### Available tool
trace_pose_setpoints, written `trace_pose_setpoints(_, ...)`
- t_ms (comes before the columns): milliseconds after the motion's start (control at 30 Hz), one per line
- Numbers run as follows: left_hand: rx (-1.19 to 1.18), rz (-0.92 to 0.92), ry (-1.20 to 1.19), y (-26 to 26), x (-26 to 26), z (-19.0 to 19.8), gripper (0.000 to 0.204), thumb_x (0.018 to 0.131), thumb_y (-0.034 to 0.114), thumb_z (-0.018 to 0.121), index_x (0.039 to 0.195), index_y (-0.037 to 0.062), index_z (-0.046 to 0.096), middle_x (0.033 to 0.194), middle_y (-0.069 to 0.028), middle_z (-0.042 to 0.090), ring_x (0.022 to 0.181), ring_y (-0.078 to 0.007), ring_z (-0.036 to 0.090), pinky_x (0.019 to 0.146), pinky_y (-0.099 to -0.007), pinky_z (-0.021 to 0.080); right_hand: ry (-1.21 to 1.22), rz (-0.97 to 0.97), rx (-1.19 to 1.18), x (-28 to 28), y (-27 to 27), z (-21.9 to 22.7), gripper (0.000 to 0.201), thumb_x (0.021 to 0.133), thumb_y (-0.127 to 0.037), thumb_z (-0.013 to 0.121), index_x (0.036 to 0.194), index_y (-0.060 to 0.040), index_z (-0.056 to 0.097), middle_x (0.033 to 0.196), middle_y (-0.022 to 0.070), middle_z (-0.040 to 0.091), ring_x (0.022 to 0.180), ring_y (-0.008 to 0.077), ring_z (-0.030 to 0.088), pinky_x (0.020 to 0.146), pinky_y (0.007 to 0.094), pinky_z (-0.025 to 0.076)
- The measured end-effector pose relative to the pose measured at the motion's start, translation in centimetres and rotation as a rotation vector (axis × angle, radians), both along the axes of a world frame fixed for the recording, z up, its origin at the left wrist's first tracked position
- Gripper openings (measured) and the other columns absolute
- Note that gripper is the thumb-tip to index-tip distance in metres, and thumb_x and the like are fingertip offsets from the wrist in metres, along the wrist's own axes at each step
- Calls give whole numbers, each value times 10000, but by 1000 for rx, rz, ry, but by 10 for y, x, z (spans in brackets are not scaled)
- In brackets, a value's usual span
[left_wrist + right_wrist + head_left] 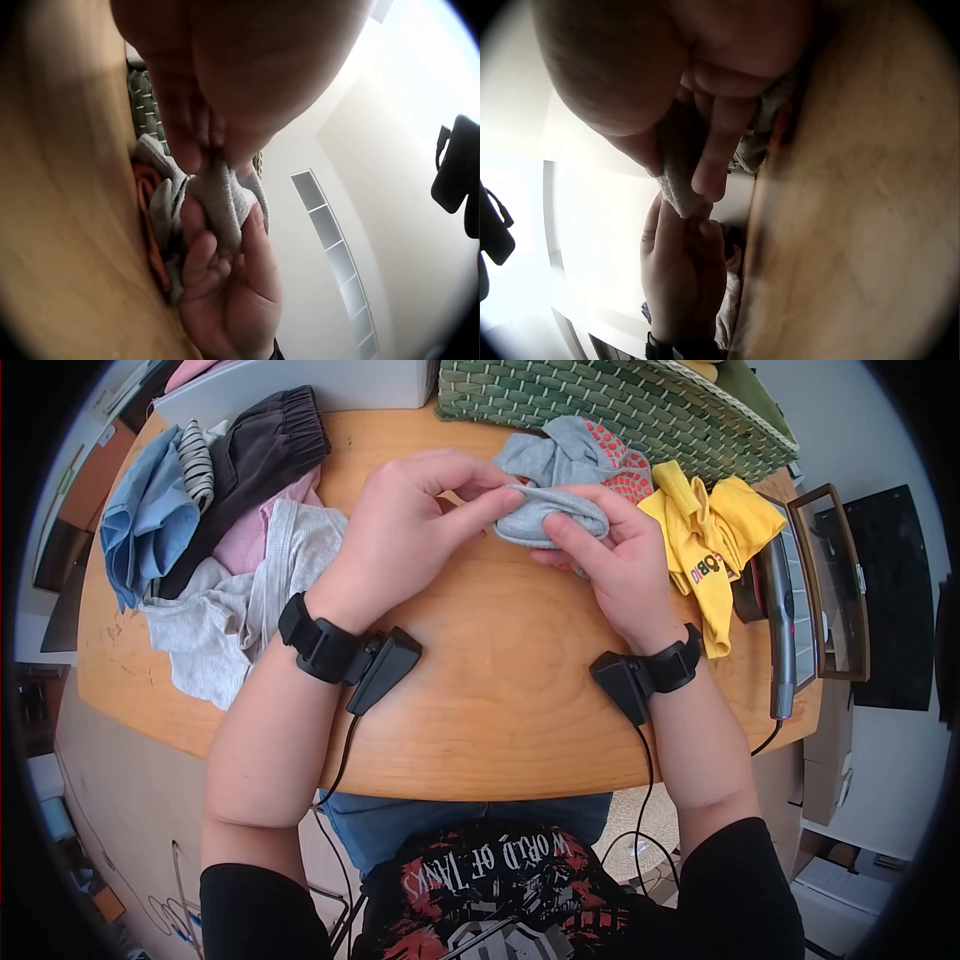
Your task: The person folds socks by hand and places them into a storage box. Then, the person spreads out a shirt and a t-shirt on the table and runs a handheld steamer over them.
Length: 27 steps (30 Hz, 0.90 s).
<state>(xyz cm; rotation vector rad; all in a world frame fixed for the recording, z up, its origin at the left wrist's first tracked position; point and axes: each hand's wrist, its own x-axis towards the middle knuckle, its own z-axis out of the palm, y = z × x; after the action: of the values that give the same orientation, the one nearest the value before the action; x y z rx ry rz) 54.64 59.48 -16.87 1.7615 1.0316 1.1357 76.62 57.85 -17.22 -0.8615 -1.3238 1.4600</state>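
Note:
Between both hands, over the far middle of the table, is a bunched grey sock [530, 520] with a ribbed edge. My left hand [420, 510] pinches its left end between thumb and fingertips. The right hand [625, 565] grips the other end, thumb on top and fingers beneath. In the left wrist view the folded sock [221, 199] spans the gap between the two hands; the right wrist view shows its edge [676, 196] at the left fingertips. Just behind the hands lies grey fabric with red dots [575, 450], crumpled on the table.
A green woven basket [600, 405] stands along the back edge. Yellow printed clothing [710, 530] lies right of the hands, near a grey corded device [782, 630]. On the left are a light grey garment [205, 620], dark trousers [255, 460] and blue fabric [150, 525].

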Motion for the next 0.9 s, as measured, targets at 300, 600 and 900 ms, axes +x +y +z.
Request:
trace_pose_setpoints(300,107,27,110,-4,1,5,122,902,52,727,1005,-10,748,932,-58,735,803,-86,656,667,-225,538,-27,-8,-50,-4,-7,9,259,962,-62,692,1198,33,639,1097,79,706,975,125,696,778,269,631)
trace_pose_setpoints(600,213,34,239,-3,-4,9,132,892,80,748,984,-15,753,880,-84,730,765,-150,680,668,-276,543,-20,-86,-64,-6,-6,10,214,976,-106,684,1136,36,673,1023,89,731,884,132,721,720,263,631)
trace_pose_setpoints(900,-4,-100,60,-5,0,14,228,882,28,718,1106,-11,723,1002,-62,701,980,-147,656,864,-294,524,35,-155,-61,-2,-2,9,255,997,-210,673,1098,24,694,968,92,746,828,136,731,648,240,594)
